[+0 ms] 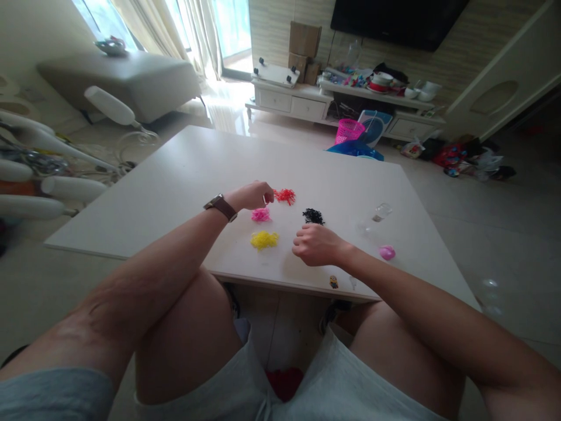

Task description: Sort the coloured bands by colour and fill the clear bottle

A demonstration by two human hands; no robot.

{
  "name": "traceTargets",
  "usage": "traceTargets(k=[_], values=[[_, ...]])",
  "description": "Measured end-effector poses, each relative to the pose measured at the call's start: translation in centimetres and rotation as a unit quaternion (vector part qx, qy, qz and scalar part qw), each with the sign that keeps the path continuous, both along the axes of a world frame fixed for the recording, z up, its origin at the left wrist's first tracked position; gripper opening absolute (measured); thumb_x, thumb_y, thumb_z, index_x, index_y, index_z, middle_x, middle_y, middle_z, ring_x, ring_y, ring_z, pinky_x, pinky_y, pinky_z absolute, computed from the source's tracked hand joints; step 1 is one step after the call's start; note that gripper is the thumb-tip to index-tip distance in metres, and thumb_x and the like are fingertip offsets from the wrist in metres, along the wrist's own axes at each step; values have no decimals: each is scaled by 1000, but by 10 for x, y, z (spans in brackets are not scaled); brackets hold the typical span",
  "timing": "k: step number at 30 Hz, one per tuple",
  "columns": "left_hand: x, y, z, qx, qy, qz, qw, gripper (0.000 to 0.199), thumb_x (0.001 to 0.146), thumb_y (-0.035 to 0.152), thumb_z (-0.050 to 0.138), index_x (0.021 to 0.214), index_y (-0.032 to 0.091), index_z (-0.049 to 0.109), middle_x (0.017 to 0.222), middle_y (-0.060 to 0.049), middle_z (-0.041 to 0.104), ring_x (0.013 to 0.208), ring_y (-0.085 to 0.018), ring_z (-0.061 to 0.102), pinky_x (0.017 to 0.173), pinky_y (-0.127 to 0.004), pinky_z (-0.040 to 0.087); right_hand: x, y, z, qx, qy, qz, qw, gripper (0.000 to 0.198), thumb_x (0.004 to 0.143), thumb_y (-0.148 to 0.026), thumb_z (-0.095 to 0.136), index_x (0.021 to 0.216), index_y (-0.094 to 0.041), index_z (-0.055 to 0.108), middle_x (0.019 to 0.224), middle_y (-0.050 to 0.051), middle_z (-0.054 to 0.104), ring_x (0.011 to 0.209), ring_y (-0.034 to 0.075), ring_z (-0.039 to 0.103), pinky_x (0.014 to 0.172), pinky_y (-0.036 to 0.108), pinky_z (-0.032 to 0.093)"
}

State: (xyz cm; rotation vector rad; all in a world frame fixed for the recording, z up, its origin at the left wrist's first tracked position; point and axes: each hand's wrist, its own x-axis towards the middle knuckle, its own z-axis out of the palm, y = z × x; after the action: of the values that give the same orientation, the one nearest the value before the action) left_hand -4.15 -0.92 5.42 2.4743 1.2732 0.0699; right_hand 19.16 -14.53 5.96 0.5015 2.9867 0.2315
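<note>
On the white table (pixel 175 169) lie loose piles of small, thin, band-like pieces. My left hand (pixel 256 195), with a watch (pixel 220 206) on its wrist, reaches to the left edge of the red pile (pixel 286 196). Its fingers are pinched together, and what is between them is too small to make out. Just below that hand is the pink pile (pixel 261 214), with the yellow pile (pixel 264 240) nearer to me. My right hand (pixel 316 244) is closed in a fist right in front of the black pile (pixel 312 216); anything inside it is hidden.
To the right stand a clear glass bottle (pixel 382 211) and a pink rounded object (pixel 387 252). A small yellow minion figure (pixel 333 282) lies by the near edge. Beyond the table are a pink basket (pixel 349 130) and a white cabinet (pixel 307 108); lamp arms (pixel 72 187) jut in at left.
</note>
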Motion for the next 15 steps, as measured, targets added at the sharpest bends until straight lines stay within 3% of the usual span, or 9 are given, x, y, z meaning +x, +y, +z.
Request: traceTargets(k=[7, 12, 15], values=[[0, 0, -3, 20, -37, -11, 999, 32, 68, 4, 57, 90, 16, 76, 83, -2, 75, 75, -13, 66, 68, -18, 48, 3, 1, -5, 57, 83, -1, 995, 21, 77, -7, 52, 60, -16, 59, 59, 5, 60, 58, 15, 41, 61, 34, 20], [0, 0, -5, -8, -36, -12, 999, 30, 67, 5, 59, 90, 17, 76, 82, -1, 75, 72, -13, 67, 66, -19, 47, 5, 0, -2, 146, 201, 34, 968, 31, 85, -9, 49, 56, -18, 50, 55, 2, 51, 58, 15, 35, 61, 33, 20], [1, 0, -6, -34, -23, -16, 999, 29, 67, 6, 61, 89, 18, 76, 80, -1, 75, 70, -12, 66, 65, -19, 47, 7, 1, -1, 154, 241, 27, 958, 33, 86, -10, 48, 54, -19, 47, 53, 0, 47, 57, 15, 34, 60, 32, 22]])
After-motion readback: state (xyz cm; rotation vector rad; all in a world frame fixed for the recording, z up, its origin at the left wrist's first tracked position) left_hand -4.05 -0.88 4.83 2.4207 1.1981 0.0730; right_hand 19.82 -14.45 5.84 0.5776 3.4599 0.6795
